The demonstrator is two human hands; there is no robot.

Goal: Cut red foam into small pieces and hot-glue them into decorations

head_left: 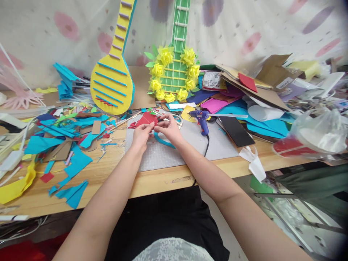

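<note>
A red piece of paper or thin foam [147, 119] is up at my fingers over the grey cutting mat [154, 161]. My left hand [141, 135] pinches its lower edge between thumb and forefinger. Close beside it, my right hand [172, 129] has its fingertips together at the right edge of the red piece; what they pinch is too small to make out. Below the right hand lies a blue curved strip [164, 140], partly hidden by it. A pair of scissors [179, 120] shows behind that hand. Small red rolled pieces [132, 125] sit left of the red sheet.
A purple glue gun [201, 119] with its cord and a black phone [237, 131] lie to the right. Blue scraps [77, 159] cover the left side. Behind stand a yellow paper lute [112, 85] and a green flowered instrument [175, 76]. A bagged cup [296, 143] stands far right.
</note>
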